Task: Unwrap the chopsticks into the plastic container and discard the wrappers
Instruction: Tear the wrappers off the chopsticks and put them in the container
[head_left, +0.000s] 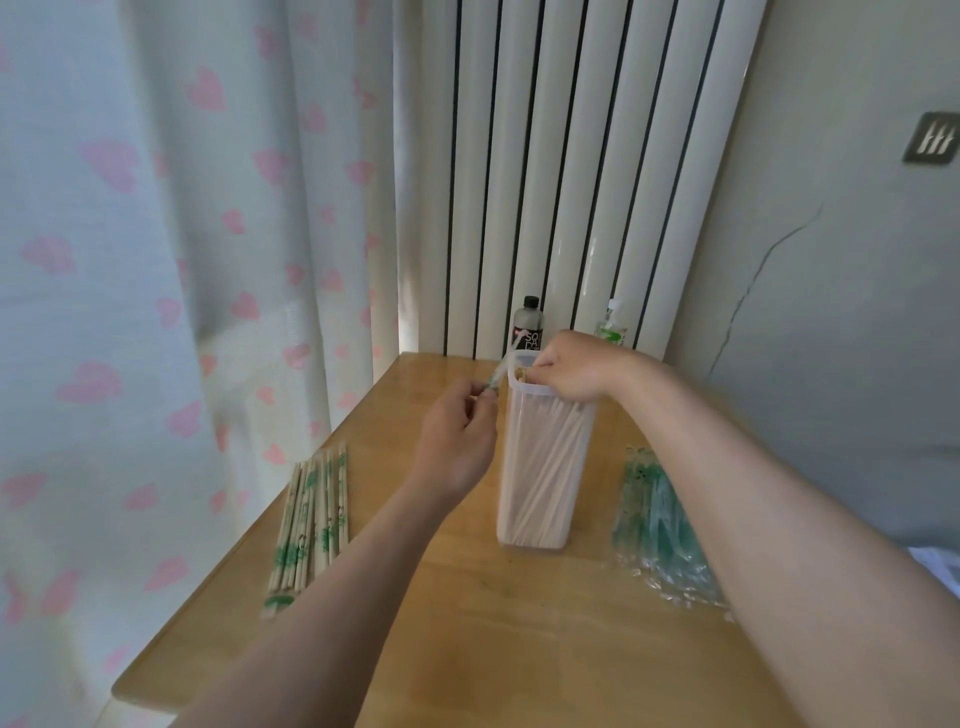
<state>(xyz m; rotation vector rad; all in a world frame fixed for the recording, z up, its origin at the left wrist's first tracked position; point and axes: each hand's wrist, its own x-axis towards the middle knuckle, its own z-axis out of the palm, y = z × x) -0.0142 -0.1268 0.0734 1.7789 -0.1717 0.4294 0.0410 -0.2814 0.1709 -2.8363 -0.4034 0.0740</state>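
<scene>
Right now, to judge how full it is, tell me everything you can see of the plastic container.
The plastic container is tall, narrow, translucent white, lidless, with a lipped rim. It stands upright on the wooden table, packed with bare chopsticks leaning inside, nearly to the rim. The right hand rests over its opening, pinching chopstick tops; the left hand holds a wrapper beside its rim.

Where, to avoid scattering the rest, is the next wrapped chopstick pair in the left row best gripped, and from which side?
Probably the rightmost pair of green-printed wrapped chopsticks, pinched across its width mid-length, from above and the right. They lie flat, side by side on the wooden table; that side is free and nearest the translucent plastic container.
</scene>
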